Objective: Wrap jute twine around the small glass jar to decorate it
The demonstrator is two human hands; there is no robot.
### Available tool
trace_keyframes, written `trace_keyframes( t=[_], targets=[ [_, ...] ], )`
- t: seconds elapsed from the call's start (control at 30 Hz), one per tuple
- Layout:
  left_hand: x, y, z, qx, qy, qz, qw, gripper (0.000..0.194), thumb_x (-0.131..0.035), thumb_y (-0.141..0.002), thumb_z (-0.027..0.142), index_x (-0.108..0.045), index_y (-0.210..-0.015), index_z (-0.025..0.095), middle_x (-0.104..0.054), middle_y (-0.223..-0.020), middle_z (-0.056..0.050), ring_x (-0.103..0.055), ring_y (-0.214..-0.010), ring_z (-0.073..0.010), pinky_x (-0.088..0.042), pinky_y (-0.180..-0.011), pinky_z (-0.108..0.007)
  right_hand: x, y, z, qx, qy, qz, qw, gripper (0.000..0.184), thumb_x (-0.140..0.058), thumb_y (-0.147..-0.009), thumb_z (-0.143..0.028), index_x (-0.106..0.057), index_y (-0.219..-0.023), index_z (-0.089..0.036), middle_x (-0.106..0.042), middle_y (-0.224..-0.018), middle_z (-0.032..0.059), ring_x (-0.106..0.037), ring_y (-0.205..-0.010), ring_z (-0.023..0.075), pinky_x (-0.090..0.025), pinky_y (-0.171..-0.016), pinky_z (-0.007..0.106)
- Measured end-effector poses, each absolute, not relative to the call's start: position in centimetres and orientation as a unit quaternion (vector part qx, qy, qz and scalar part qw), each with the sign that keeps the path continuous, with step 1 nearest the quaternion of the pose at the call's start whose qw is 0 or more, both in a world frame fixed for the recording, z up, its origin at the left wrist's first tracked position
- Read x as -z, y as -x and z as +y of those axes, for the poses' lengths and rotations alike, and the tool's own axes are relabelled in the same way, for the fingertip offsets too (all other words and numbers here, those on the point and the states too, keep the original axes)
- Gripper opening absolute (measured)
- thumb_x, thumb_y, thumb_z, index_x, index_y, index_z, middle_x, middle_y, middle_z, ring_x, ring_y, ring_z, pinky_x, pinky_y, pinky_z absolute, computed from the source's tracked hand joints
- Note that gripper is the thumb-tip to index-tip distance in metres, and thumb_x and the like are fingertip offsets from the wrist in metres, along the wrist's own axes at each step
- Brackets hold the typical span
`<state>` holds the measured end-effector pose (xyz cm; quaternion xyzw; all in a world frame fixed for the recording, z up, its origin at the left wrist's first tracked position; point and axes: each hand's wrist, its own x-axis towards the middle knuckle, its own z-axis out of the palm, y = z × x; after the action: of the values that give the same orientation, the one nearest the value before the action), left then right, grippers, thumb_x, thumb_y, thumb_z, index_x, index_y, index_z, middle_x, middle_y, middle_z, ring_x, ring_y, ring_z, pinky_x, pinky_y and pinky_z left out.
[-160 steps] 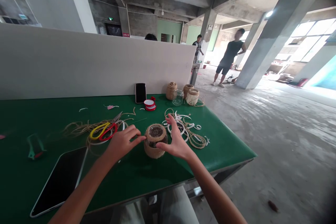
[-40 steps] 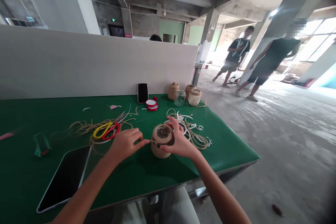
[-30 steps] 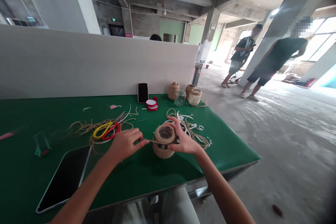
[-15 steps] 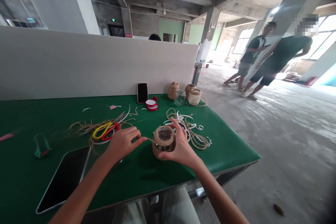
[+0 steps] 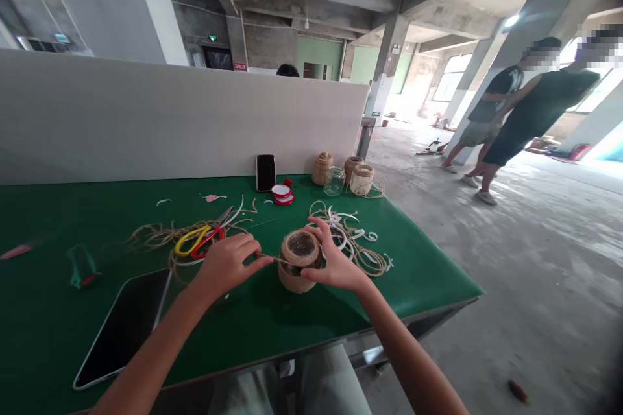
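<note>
A small glass jar wrapped in brown jute twine (image 5: pixel 298 264) stands on the green table (image 5: pixel 253 324), its open mouth facing up. My right hand (image 5: pixel 333 262) is wrapped round the jar's right side, thumb and fingers at the rim. My left hand (image 5: pixel 228 264) sits just left of the jar, its fingers pinched on a taut strand of twine (image 5: pixel 273 259) that runs to the jar's rim.
Yellow-and-red scissors (image 5: pixel 199 240) lie on loose twine behind my left hand. A tablet (image 5: pixel 122 325) lies at front left. A phone (image 5: pixel 265 172), red tape rolls (image 5: pixel 281 194) and wrapped jars (image 5: pixel 361 179) stand by the white partition (image 5: pixel 175 120). Two people (image 5: pixel 520 104) stand on the concrete floor at right.
My right hand has shifted round the jar while my left keeps the strand pulled tight. The two people at right have walked farther right.
</note>
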<state>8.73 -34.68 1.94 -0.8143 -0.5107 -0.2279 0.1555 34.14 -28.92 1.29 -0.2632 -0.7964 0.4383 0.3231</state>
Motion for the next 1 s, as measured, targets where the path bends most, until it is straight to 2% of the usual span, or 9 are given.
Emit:
trace_keyframes(
  t=[0.07,0.17,0.23,0.3,0.4,0.5,0.63,0.87,1.0],
  targets=[
    [-1.9,-8.6,-34.5,0.234,0.815,-0.510,0.146,0.036,-0.050,-0.087,0.048,-0.056,-0.068,0.018,-0.058,-0.068,-0.001,-0.054,-0.065,-0.0135,-0.033,-0.058,-0.025,-1.4,-34.3,-28.6,-0.458,0.246,-0.793,0.318,0.097,-0.072,-0.064,-0.020,-0.011,-0.140,-0.030,-0.041,-0.136,0.0083,-0.042,-0.126,0.0259,-0.024,-0.109,0.046],
    [-1.7,-8.5,-34.4,0.245,0.813,-0.511,0.135,0.036,-0.049,-0.088,0.047,-0.056,-0.068,0.018,-0.058,-0.068,0.000,-0.055,-0.064,-0.0125,-0.034,-0.058,-0.024,-1.4,-34.5,-28.6,-0.468,0.224,-0.792,0.322,0.104,-0.069,-0.066,-0.020,0.002,-0.143,-0.029,-0.036,-0.142,0.0115,-0.034,-0.133,0.0265,-0.019,-0.111,0.048],
    [-1.6,-8.5,-34.4,0.252,0.810,-0.513,0.134,0.036,-0.049,-0.088,0.046,-0.057,-0.069,0.018,-0.058,-0.068,0.000,-0.054,-0.063,-0.0119,-0.034,-0.057,-0.023,-1.3,-34.4,-29.2,-0.447,0.244,-0.794,0.332,0.108,-0.069,-0.068,-0.024,0.008,-0.143,-0.029,-0.029,-0.146,0.0131,-0.025,-0.138,0.0276,-0.016,-0.111,0.051],
    [-1.6,-8.5,-34.3,0.257,0.807,-0.514,0.135,0.035,-0.049,-0.088,0.046,-0.057,-0.069,0.018,-0.057,-0.068,0.001,-0.054,-0.063,-0.0115,-0.034,-0.057,-0.023,-1.1,-33.9,-29.9,-0.396,0.299,-0.797,0.344,0.111,-0.073,-0.066,-0.032,0.007,-0.144,-0.030,-0.027,-0.145,0.0134,-0.022,-0.138,0.0299,-0.014,-0.110,0.053],
    [-1.6,-8.6,-34.3,0.263,0.805,-0.515,0.134,0.035,-0.050,-0.088,0.046,-0.057,-0.069,0.017,-0.057,-0.067,0.001,-0.054,-0.063,-0.0113,-0.034,-0.057,-0.023,-0.8,-33.0,-30.8,-0.306,0.382,-0.792,0.365,0.114,-0.077,-0.061,-0.040,0.000,-0.144,-0.029,-0.036,-0.136,0.0121,-0.032,-0.131,0.0325,-0.016,-0.109,0.055],
    [-1.8,-8.6,-34.5,0.273,0.806,-0.508,0.136,0.035,-0.050,-0.088,0.045,-0.056,-0.068,0.017,-0.056,-0.066,0.001,-0.054,-0.062,-0.0112,-0.034,-0.057,-0.023,-0.8,-32.5,-31.1,-0.271,0.400,-0.793,0.371,0.107,-0.076,-0.063,-0.038,-0.006,-0.143,-0.029,-0.044,-0.125,0.0091,-0.041,-0.121,0.0304,-0.020,-0.107,0.054],
    [-2.0,-8.7,-34.6,0.272,0.808,-0.501,0.148,0.034,-0.053,-0.087,0.045,-0.057,-0.068,0.017,-0.057,-0.067,0.000,-0.054,-0.061,-0.0117,-0.034,-0.057,-0.023,-1.2,-32.8,-30.4,-0.305,0.355,-0.809,0.355,0.102,-0.074,-0.064,-0.030,-0.008,-0.142,-0.030,-0.046,-0.122,0.0068,-0.043,-0.120,0.0278,-0.016,-0.109,0.053],
    [-1.8,-9.0,-34.5,0.248,0.818,-0.495,0.156,0.036,-0.051,-0.087,0.048,-0.057,-0.070,0.018,-0.058,-0.067,0.000,-0.054,-0.060,-0.0127,-0.033,-0.056,-0.024,-1.3,-33.3,-28.3,-0.446,0.245,-0.800,0.319,0.095,-0.071,-0.065,-0.020,-0.009,-0.137,-0.029,-0.041,-0.130,0.0079,-0.045,-0.122,0.0232,-0.030,-0.106,0.042],
    [-1.7,-9.1,-34.3,0.250,0.817,-0.497,0.152,0.035,-0.049,-0.088,0.047,-0.057,-0.069,0.018,-0.059,-0.067,0.000,-0.055,-0.061,-0.0126,-0.033,-0.055,-0.024,-1.7,-33.8,-28.4,-0.452,0.235,-0.799,0.319,0.090,-0.069,-0.069,-0.023,-0.010,-0.137,-0.029,-0.038,-0.137,0.0098,-0.037,-0.130,0.0242,-0.028,-0.108,0.044]
  ],
)
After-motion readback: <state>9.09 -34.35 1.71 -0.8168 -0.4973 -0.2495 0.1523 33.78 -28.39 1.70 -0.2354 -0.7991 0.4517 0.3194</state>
